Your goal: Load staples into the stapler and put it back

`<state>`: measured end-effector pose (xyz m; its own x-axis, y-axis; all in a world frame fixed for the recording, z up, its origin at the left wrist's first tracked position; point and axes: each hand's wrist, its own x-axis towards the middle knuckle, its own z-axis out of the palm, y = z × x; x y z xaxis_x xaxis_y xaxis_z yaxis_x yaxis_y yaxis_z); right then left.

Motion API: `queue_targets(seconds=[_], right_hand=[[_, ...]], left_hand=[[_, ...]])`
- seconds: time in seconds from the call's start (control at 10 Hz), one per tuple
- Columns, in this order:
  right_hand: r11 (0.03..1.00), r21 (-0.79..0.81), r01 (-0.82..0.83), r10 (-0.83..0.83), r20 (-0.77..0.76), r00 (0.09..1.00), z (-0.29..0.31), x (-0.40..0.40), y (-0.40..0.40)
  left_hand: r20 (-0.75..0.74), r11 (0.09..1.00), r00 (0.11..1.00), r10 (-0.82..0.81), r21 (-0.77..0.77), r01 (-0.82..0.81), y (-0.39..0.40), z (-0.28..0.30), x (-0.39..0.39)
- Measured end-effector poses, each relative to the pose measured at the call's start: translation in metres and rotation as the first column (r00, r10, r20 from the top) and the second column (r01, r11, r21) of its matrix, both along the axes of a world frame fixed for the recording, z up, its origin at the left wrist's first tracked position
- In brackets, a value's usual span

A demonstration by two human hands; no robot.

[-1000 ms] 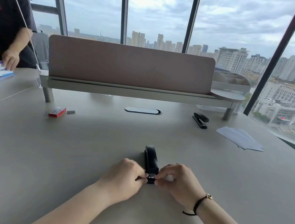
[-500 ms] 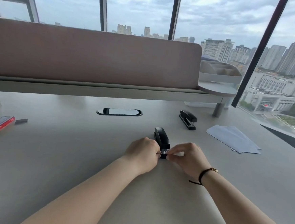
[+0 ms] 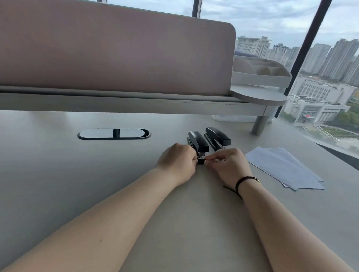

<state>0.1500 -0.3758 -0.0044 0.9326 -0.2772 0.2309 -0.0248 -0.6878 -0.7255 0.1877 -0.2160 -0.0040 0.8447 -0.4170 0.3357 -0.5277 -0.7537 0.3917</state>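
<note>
You get soft, even daylight from the windows (image 3: 341, 62) far and right under overcast sky. Your desk (image 3: 41, 189) shows only faint shadows and a mild sheen at far left. Wide-angle distortion bends the edges, and focus is slightly soft throughout.

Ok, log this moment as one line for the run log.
stage: putting back | left hand: pinching near stapler | right hand: pinching same end | second stapler: beside | papers: right

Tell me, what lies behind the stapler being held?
Behind the held stapler, slightly right, sits a second black stapler, then the desk shelf. The fingers cover its near end, so any staples are hidden.
</note>
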Motion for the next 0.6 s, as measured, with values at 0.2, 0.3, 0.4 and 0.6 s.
queue_targets(seconds=[0.2,0.3,0.4,0.6], right_hand=[[0.999,-0.027,0.028,-0.027,0.033,0.999,-0.004,0.010,-0.003],[0.999,-0.030,0.033,-0.032,0.041,0.999,-0.004,0.008,-0.003],[0.999,-0.041,0.034,-0.032,0.046,0.998,-0.002,0.006,0.000],[0.994,0.019,0.105,-0.105,0.013,0.994,0.001,-0.011,0.006]], left_hand=[[0.051,0.999,0.999,0.010,-0.042,-0.008,-0.005,-0.010,0.009],[0.065,0.997,0.998,0.010,-0.071,-0.006,-0.004,-0.013,0.006],[0.010,0.993,1.000,0.020,-0.115,-0.018,-0.002,-0.009,0.000],[-0.153,0.944,0.983,0.101,-0.298,-0.143,0.017,-0.003,-0.017]])
